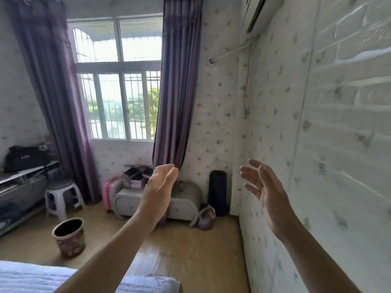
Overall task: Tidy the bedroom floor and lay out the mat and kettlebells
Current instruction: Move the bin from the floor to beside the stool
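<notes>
Both raised mid-air, left hand (160, 182) and right hand (264, 187), fingers (248, 172) released, grasping nothing. Well apart from them, upright in the corner against the wall (220, 123): dark rolled mat (219, 192); on the floor (190, 250) just beside it, what looks like a mauve kettlebell (206, 217). Liable to topple if tugged from the top, perhaps onto the kettlebell or the bedside cabinet (186, 199) alongside. Also about: patterned bin (68, 237) on open floor, stool (63, 195), bed (31, 278) corner close by, narrowing the way.
</notes>
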Motion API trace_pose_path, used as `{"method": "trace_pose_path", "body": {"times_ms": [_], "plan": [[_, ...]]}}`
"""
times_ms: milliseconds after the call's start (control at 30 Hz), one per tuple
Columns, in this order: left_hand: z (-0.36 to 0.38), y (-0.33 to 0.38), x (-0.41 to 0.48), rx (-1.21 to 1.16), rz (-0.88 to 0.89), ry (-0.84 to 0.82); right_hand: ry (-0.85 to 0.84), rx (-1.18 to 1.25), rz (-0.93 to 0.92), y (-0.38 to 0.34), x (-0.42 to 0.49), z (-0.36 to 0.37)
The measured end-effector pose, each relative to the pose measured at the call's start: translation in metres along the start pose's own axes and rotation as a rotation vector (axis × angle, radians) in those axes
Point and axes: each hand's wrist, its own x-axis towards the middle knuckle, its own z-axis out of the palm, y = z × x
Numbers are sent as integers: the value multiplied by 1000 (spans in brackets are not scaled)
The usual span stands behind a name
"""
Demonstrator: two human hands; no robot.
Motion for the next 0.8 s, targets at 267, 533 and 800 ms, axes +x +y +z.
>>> {"method": "trace_pose_path", "body": {"times_ms": [267, 533, 800], "plan": [[37, -112, 164, -31, -4, 38, -32, -56, 55, 122, 169, 7], [82, -212, 306, -112, -88, 69, -102, -98, 68, 208, 328, 4], [132, -301, 422, -42, -152, 93, -132, 99, 138, 335, 468, 4]]}}
